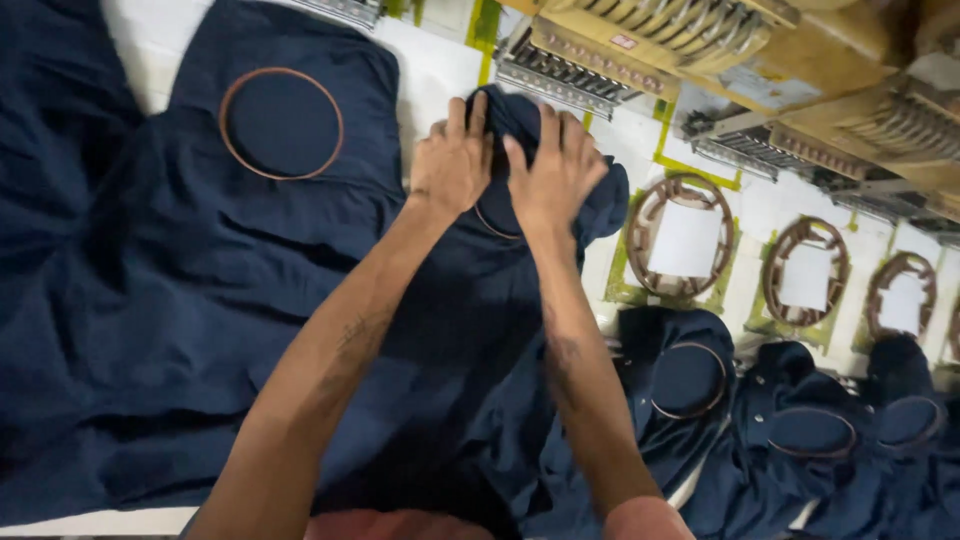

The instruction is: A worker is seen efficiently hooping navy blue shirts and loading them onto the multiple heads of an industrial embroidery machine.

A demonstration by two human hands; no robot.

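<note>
While hands [505,170] press, hoop [495,225] mostly hidden.

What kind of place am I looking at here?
Likely a garment embroidery workshop: a row of embroidery machine heads, empty round hoop frames on the white table, and navy garments already hooped.

The white table [440,60] carries navy garments [150,300] and empty brown hoops [685,240].
</note>
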